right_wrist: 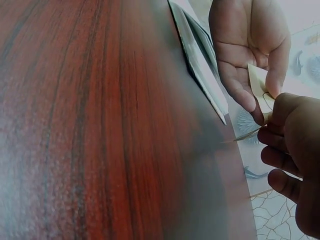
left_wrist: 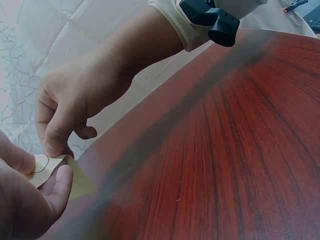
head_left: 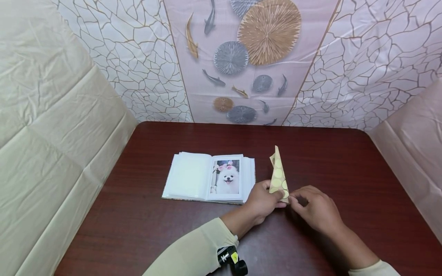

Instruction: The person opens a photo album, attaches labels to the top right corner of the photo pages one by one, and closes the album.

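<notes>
A narrow, folded cream-yellow sheet of round stickers (head_left: 278, 178) stands tilted up above the table, right of an open photo album (head_left: 188, 176). My left hand (head_left: 264, 201) grips its lower end, thumb over the face and fingers behind. At the sheet's lower right corner, my right hand (head_left: 315, 209) pinches the edge between thumb and index finger. The left wrist view shows the right fingertips (left_wrist: 57, 150) on the edge, beside the left thumb. In the right wrist view, the sheet (right_wrist: 259, 85) lies between both hands, and the right hand's other fingers are curled.
The album shows a photo of a white fluffy dog (head_left: 228, 178) on its right page; the left page is blank white. A dark red wooden table (head_left: 138, 230) lies beneath. Patterned cloth (head_left: 238, 96) hangs behind, with pale cloth at both sides.
</notes>
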A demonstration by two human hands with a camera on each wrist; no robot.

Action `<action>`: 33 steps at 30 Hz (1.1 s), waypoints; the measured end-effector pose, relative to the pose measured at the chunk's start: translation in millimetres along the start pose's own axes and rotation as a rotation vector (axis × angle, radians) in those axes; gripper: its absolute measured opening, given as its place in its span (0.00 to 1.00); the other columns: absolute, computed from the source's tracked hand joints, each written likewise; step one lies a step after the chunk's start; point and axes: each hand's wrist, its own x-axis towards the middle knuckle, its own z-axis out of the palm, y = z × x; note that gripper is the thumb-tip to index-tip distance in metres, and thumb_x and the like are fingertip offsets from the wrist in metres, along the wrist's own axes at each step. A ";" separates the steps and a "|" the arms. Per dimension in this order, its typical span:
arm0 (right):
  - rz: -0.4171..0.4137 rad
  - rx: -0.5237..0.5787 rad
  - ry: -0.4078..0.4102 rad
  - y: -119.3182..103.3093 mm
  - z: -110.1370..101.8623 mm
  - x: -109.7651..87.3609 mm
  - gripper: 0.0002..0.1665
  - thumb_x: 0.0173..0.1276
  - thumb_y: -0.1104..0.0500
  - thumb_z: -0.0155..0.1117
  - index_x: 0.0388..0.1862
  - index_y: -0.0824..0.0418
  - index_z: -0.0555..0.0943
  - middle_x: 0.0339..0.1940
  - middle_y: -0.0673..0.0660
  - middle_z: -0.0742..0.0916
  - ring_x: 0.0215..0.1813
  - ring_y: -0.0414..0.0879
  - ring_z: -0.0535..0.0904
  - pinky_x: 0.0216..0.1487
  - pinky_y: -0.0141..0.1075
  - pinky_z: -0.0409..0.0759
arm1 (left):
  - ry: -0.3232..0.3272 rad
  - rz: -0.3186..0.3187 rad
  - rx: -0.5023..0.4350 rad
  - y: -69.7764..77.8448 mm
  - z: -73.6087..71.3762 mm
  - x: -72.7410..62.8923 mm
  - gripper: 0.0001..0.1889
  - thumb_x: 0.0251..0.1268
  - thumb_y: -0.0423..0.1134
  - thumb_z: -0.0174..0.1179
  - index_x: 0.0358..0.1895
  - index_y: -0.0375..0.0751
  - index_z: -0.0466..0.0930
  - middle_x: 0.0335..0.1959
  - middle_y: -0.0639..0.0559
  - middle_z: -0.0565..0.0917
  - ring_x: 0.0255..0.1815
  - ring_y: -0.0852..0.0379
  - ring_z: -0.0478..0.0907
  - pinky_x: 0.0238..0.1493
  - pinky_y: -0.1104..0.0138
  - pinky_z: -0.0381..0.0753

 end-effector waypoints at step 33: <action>0.246 0.009 -0.117 3.7 -3.7 -2.6 0.03 0.70 0.56 0.69 0.35 0.53 0.85 0.24 0.47 0.81 0.19 0.36 0.69 0.21 0.36 0.67 | 0.087 -0.092 -0.044 -4.6 -0.4 3.2 0.10 0.73 0.23 0.55 0.53 0.32 0.75 0.40 0.43 0.82 0.36 0.39 0.88 0.33 0.57 0.89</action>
